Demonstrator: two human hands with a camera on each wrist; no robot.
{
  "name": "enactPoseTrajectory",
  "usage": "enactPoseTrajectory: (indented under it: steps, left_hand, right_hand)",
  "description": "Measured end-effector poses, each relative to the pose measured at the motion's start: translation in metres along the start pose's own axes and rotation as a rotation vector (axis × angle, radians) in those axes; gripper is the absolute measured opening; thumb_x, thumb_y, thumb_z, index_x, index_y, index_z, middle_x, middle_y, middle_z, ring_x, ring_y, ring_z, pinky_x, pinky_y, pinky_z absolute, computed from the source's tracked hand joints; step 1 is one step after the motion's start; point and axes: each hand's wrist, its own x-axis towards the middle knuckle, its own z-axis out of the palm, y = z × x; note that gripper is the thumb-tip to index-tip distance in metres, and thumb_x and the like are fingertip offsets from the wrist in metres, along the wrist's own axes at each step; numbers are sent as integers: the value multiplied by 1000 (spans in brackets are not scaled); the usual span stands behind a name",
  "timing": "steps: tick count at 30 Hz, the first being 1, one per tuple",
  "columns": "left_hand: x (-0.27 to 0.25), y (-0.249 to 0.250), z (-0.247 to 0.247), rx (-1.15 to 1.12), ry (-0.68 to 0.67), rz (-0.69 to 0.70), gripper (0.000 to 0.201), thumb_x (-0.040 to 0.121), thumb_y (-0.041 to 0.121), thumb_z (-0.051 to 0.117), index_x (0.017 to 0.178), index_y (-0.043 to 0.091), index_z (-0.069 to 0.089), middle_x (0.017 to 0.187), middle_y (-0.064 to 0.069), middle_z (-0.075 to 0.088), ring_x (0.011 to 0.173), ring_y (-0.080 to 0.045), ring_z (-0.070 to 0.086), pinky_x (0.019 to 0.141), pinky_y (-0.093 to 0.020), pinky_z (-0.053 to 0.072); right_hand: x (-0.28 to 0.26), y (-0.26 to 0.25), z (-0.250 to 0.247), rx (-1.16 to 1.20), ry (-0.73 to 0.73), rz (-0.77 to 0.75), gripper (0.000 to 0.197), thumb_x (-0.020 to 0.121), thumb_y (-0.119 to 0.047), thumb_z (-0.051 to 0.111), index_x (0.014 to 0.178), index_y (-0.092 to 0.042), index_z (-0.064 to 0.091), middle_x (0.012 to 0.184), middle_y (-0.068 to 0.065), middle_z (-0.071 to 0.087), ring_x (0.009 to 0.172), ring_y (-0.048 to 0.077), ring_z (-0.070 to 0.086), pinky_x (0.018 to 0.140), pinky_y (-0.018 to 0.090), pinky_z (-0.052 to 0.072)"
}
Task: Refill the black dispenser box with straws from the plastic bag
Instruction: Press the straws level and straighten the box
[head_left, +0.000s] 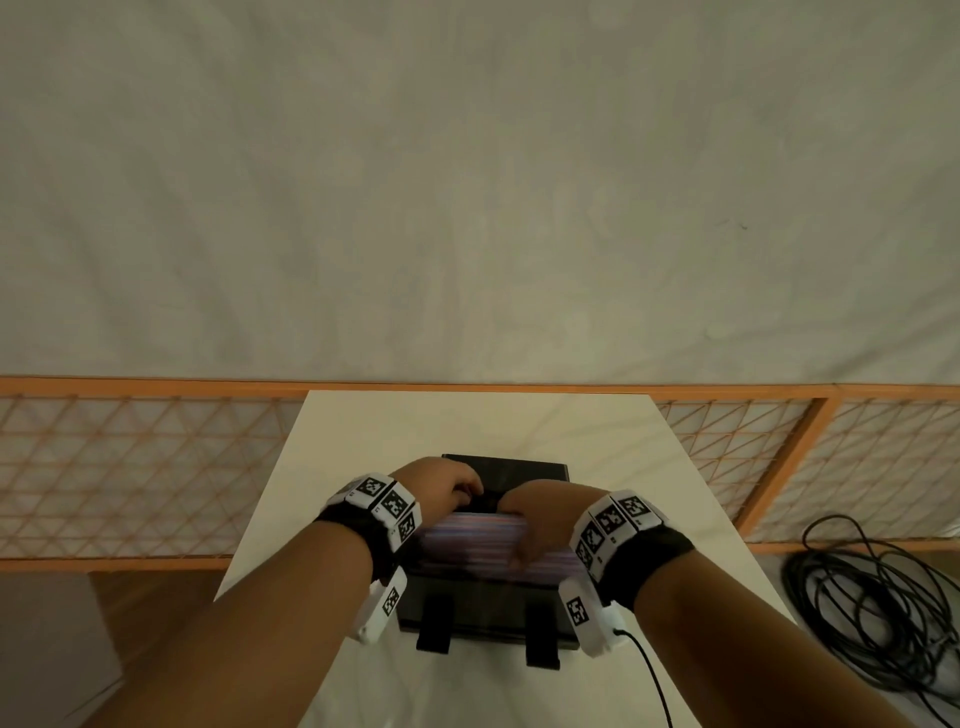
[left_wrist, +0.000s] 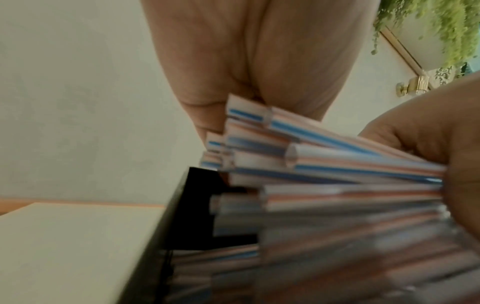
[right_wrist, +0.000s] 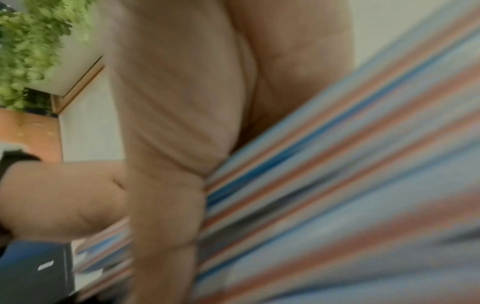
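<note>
The black dispenser box (head_left: 493, 610) stands open on the white table (head_left: 467, 426), and its dark wall (left_wrist: 187, 205) shows in the left wrist view. A thick bundle of blue-and-orange striped straws (head_left: 467, 545) lies across the box's opening. My left hand (head_left: 447, 488) curls over the bundle's left end, its fingers (left_wrist: 233, 61) behind the straw ends (left_wrist: 259, 144). My right hand (head_left: 535, 519) grips the bundle on the right, with its fingers (right_wrist: 168, 123) wrapped over the straws (right_wrist: 337, 185). No plastic bag is in view.
An orange mesh fence (head_left: 130, 467) runs behind the table on both sides. A coil of black cable (head_left: 872, 597) lies on the floor at the right. A thin cable (head_left: 649, 670) trails from my right wrist. A pale wall fills the background.
</note>
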Motion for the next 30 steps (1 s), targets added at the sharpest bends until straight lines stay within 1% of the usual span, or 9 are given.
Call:
enactPoseTrajectory:
  steps: [2,6,11,15,18,21,24,27,30]
  left_hand:
    - [0,0,-3,9,13,-3,29,96,17,47,121,20,62,125,-1,62,115,-18,56,98,-27,40]
    - [-5,-4,-8,53,61,-13,30,97,16,43,120,20,62,123,-2,64,113,-19,57,97,-28,41]
    - [-28,-9,-5,132,3,-12,34,97,20,41,128,19,57,129,-3,59,117,-19,55,99,-28,41]
    - [-45,-7,8,342,-175,56,32,92,36,49,116,19,63,117,-5,64,107,-24,59,89,-32,45]
    - [-40,-8,16,502,-133,40,25,89,33,52,102,16,65,107,-6,66,102,-27,60,86,-35,45]
    - [-33,-13,18,545,-30,65,27,88,27,51,113,21,61,114,-5,62,107,-27,55,87,-36,41]
    - [-26,-21,24,434,57,125,53,83,33,57,133,20,47,131,-3,52,117,-25,50,95,-37,41]
    - [-25,-19,25,501,11,101,64,85,43,55,142,20,36,146,-3,34,130,-24,40,106,-40,34]
    - [-26,-17,25,593,-11,77,63,88,46,51,143,22,34,147,-4,29,133,-25,34,109,-41,26]
  right_hand:
    - [1,0,0,-29,52,13,45,73,-36,75,111,-18,60,107,4,63,97,22,59,81,31,46]
    - [0,2,-2,0,132,49,59,77,-34,74,129,-19,52,123,2,60,113,23,56,95,35,46]
    - [-21,25,-3,99,303,154,41,88,-26,60,128,-19,55,127,2,59,115,21,55,96,30,45]
    - [-31,27,21,-33,165,141,39,88,-24,56,126,-18,57,125,5,59,116,25,56,95,33,46]
    - [-32,23,37,-77,110,128,34,88,-19,50,120,-22,61,116,7,62,110,28,59,88,35,49]
    - [-32,26,32,-17,189,166,35,89,-28,54,123,-25,58,122,4,61,114,26,57,94,36,47]
    - [-36,29,30,45,194,151,43,91,-41,52,129,-23,54,130,2,57,118,24,53,100,38,44]
    - [-39,30,39,-60,117,124,46,88,-36,55,133,-28,50,132,3,53,122,25,51,102,38,43]
    - [-32,32,44,-145,87,162,41,89,-29,55,130,-30,53,130,6,54,119,29,54,98,40,46]
